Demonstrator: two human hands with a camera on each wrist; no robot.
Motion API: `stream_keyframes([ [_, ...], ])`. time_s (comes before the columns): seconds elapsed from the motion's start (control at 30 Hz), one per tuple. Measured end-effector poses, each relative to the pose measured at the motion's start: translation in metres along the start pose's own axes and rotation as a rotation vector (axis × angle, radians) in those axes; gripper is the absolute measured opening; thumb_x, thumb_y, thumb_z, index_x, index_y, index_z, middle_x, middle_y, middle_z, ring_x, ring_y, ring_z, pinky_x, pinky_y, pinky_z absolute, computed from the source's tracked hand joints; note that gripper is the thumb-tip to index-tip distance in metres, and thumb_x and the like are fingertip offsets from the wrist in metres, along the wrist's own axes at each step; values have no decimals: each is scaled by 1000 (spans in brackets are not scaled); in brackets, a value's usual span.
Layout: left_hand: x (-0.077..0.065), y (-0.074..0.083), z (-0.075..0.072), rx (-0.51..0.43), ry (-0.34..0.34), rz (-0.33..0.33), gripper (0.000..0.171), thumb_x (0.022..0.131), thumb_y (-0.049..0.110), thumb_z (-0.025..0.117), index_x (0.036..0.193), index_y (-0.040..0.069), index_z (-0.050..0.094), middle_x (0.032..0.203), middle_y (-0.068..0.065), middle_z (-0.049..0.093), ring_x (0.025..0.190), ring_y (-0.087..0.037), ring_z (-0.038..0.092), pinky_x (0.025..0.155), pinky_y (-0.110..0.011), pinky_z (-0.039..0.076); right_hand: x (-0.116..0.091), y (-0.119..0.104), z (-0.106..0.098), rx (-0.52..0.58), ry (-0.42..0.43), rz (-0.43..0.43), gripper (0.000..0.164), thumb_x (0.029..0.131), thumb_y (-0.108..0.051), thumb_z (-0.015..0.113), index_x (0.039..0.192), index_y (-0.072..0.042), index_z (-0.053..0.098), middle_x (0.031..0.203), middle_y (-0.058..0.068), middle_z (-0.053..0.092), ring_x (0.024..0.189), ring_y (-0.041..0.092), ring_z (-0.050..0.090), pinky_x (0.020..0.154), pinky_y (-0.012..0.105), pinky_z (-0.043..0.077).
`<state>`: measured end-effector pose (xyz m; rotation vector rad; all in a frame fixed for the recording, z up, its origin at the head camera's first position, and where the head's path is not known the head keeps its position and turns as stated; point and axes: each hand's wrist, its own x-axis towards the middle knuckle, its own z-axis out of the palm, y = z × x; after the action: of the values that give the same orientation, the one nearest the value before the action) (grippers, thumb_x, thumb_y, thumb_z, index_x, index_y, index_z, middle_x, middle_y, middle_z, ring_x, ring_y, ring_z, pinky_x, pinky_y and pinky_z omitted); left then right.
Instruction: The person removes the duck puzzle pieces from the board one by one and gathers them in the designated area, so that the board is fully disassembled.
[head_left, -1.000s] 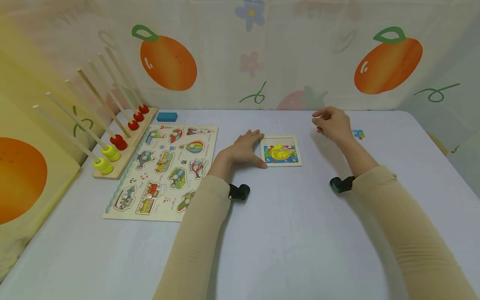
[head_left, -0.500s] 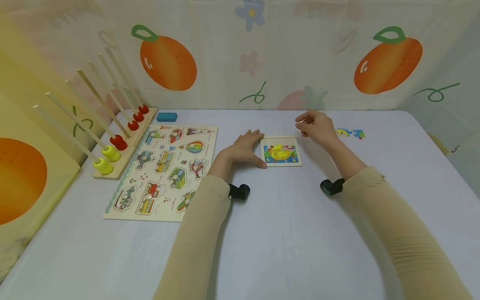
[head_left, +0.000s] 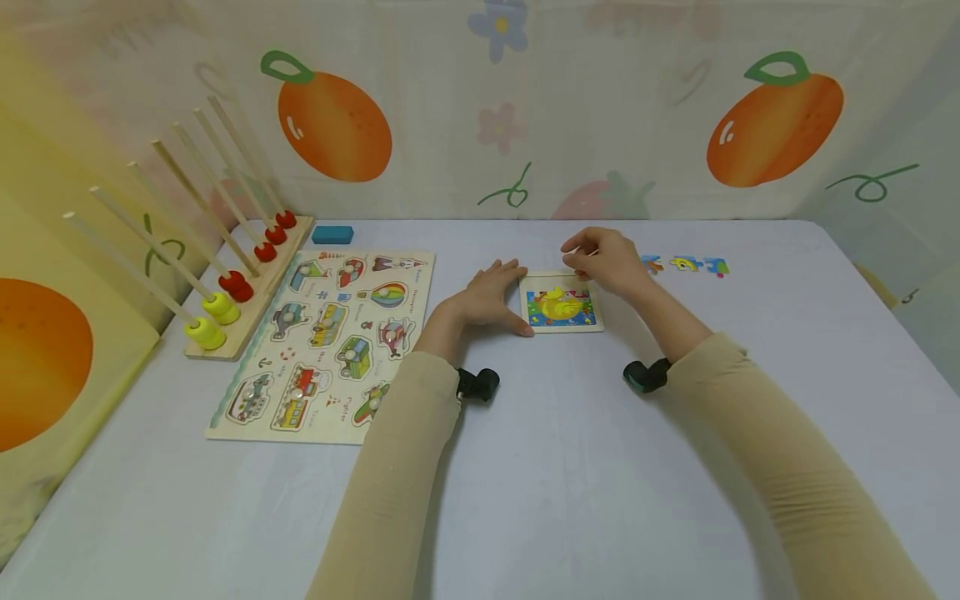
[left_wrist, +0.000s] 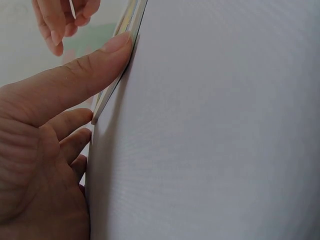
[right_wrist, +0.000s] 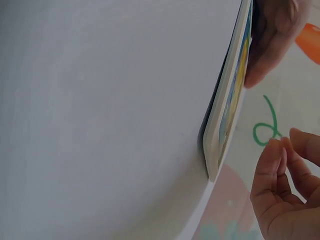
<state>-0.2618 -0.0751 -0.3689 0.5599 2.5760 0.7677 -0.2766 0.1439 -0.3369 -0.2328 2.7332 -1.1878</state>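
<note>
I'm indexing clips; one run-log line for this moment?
left-hand grip: touching square wooden puzzle frame | right-hand grip: raised near frame's far edge, contents unclear | multicoloured puzzle pieces: on white table

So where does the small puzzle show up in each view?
Head: small puzzle just right of centre, mid-height.
Left wrist: small puzzle nearly edge-on, upper part, left of centre.
Right wrist: small puzzle nearly edge-on, right of centre, running down from the top.
Shared landmark: left hand, beside it in all three.
</note>
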Motion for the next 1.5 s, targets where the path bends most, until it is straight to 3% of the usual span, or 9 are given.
stream_keyframes([
  [0.43,0,0,-1,11,1,4,101,76,40,81,157,13,27,169,-6,11,159,-27,-1,131,-46,-1,0,-10,17,-67,-137,-64,27,96,-23,62,118,-8,66,94,8,58,67,18,56,59,20,47],
  [0.7,-1,1,-1,11,-1,12,101,76,40,81,157,12,27,169,-6,11,159,-27,-1,131,-47,-1,-3,-13,21,-106,-225,-126,28,92,-20,66,117,-7,65,89,7,58,74,19,58,66,22,49],
  [0.93,-1,0,-1,6,0,11,102,76,40,82,157,12,26,169,-6,10,159,-27,-2,131,-47,-1,-5,-12,23,-152,-287,-160,33,89,-19,70,119,-7,63,96,10,62,86,21,57,75,26,48],
  [1.5,1,-2,0,-1,4,15,101,77,40,81,157,12,26,169,-6,10,159,-27,-2,131,-46,-1,-1,-8,28,-218,-335,-178,37,88,-15,71,121,-4,61,101,12,60,94,25,54,86,35,47],
])
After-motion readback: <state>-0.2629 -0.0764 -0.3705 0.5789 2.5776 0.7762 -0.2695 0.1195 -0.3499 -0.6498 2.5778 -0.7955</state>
